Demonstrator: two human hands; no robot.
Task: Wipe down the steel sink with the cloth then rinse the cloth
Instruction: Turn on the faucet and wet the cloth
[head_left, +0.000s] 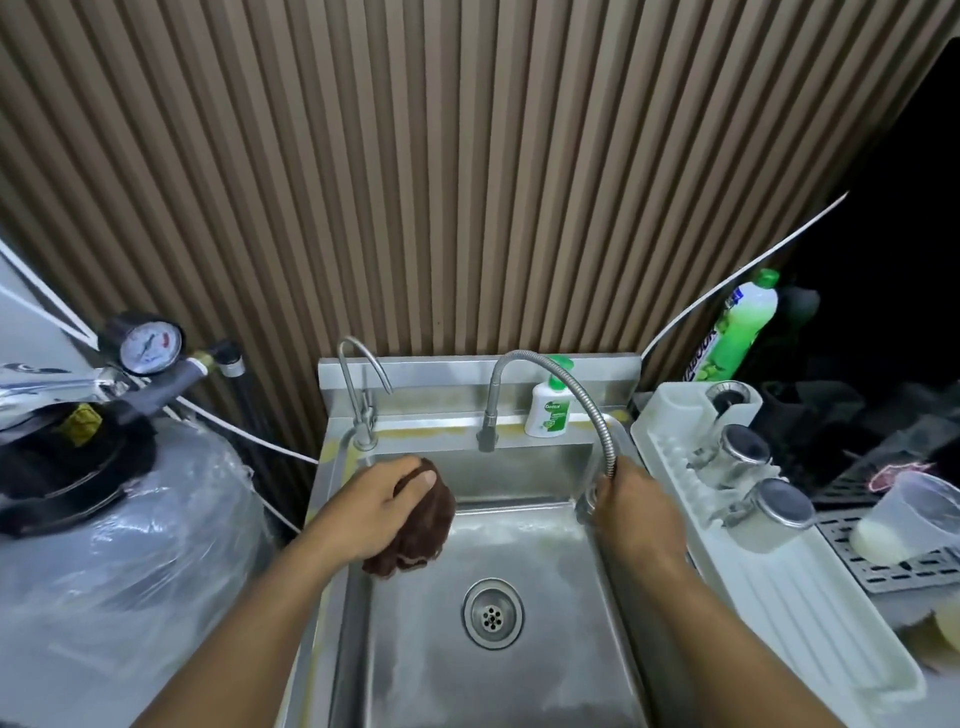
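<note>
The steel sink (550, 639) fills the lower middle, with a round drain (492, 614) in its floor. My left hand (371, 506) grips a bunched dark brown cloth (418, 538) over the basin's left rear corner. My right hand (636, 512) is closed around the end of the flexible steel hose faucet (571, 384), which arches from the back ledge down to the sink's right side. The hose's outlet is hidden behind my fingers. Wet streaks show on the basin's back wall and floor.
A small gooseneck tap (363, 395) stands at the back left, a white soap bottle (549, 410) on the ledge. A white drying rack (753, 530) with steel cups lies right, a green detergent bottle (743, 327) behind. A plastic-wrapped tank with gauge (148, 347) sits left.
</note>
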